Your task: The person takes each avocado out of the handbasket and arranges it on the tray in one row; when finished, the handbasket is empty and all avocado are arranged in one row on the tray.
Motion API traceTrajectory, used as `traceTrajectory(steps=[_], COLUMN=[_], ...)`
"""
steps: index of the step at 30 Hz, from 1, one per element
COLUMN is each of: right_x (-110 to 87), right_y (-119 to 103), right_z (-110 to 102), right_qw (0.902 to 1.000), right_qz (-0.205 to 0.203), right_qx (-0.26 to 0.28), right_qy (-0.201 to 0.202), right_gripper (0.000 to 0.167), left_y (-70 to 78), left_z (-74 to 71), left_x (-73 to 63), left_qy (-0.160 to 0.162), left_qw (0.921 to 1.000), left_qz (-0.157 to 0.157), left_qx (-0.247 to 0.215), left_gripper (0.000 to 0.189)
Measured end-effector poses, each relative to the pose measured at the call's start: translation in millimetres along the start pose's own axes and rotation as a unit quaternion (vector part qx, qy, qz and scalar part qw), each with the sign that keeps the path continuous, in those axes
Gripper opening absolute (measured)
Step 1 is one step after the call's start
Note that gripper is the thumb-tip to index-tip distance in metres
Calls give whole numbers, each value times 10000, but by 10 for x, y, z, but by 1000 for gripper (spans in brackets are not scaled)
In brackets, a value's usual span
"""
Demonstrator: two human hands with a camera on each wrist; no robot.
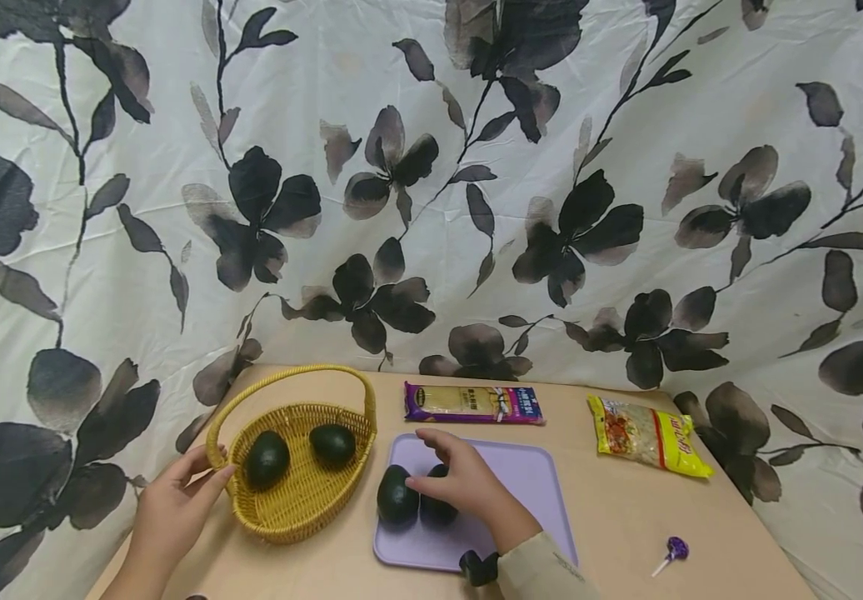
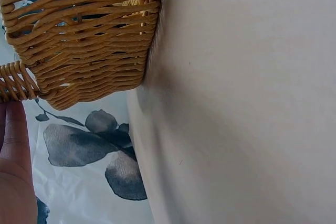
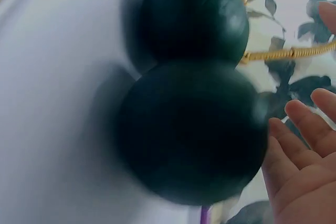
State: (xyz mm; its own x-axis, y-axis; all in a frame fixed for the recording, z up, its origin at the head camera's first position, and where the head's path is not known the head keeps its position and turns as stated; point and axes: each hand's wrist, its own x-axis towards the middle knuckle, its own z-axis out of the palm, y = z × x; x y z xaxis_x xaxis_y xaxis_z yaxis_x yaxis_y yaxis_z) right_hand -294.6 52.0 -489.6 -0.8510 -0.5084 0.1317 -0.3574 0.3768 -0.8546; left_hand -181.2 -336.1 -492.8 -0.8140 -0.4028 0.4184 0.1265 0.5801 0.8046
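Note:
My left hand (image 1: 180,504) pinches the yellow wicker basket (image 1: 304,529) at the left foot of its handle, thumb in front and fingers behind. In the left wrist view a finger (image 2: 14,145) meets the wicker handle beside the basket wall (image 2: 100,40). Inside the basket lie two dark green avocados, one avocado (image 1: 266,460) at the left and another avocado (image 1: 332,445) at the right. Over a lilac tray (image 1: 521,475) hovers my right hand (image 1: 469,483), fingers spread and palm bare. Below it two more avocados, a left avocado (image 1: 397,497) and a partly hidden avocado (image 3: 191,135), sit side by side.
Behind the tray lies a purple noodle pack (image 1: 474,403). A yellow food bag (image 1: 649,436) is at the right, with a purple lollipop (image 1: 676,548) nearer the front. A floral cloth (image 1: 431,208) hangs along the table's (image 1: 626,517) back edge.

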Motion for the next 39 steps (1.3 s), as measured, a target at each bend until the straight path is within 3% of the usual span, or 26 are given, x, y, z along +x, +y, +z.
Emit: traceTrajectory(steps=[10, 16, 28, 39], right_x=[266, 440, 654, 844], right_y=[-365, -495, -623, -583], right_z=[140, 298, 580, 774], right_qw=[9982, 9965, 9962, 9931], right_qz=[-319, -566, -454, -131], right_qx=[474, 490, 81, -848], right_qy=[-170, -384, -743, -801], right_gripper=[72, 73, 74, 76], left_y=[-14, -40, -50, -32], left_z=[-9, -24, -38, -9], left_x=[7, -2, -18, -3], left_qy=[-11, -24, -36, -107], left_qw=[10000, 10000, 9999, 9998], left_qz=[-17, -50, -13, -34], left_qx=[4, 77, -108, -168], left_gripper=[37, 39, 39, 39])
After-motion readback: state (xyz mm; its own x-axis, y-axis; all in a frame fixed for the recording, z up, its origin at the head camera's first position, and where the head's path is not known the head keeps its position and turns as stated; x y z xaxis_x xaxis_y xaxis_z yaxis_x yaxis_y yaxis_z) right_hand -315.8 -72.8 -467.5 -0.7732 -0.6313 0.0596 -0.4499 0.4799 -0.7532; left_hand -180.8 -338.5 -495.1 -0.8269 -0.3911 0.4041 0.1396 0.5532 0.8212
